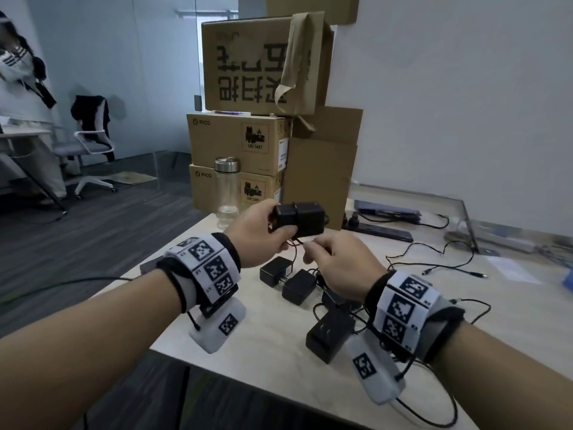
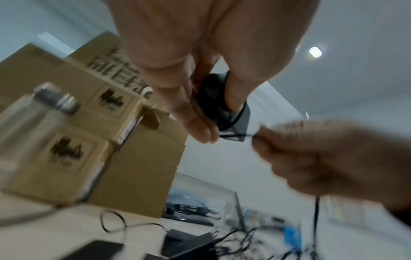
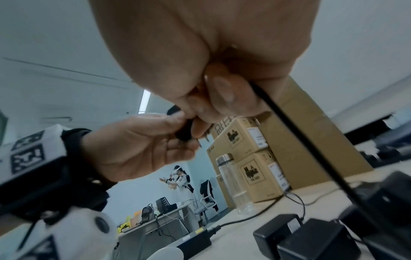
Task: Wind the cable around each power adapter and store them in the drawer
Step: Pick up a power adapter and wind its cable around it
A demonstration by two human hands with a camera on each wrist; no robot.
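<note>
Over the table (image 1: 254,321), the left hand (image 1: 263,234) grips a light, rigid adapter (image 1: 299,219) by its sides; the right hand (image 1: 338,259) pinches its limp cable (image 2: 235,135) close by.

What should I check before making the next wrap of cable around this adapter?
1. Left hand grips the adapter firmly: ok.
2. Right hand pinches the cable: ok.
3. Cable taut between hands: ok.
4. Trailing cable free of the other adapters on the table: cannot tell.
5. Earlier wraps lying neat: cannot tell.
6. Drawer in sight: not ok.
</note>
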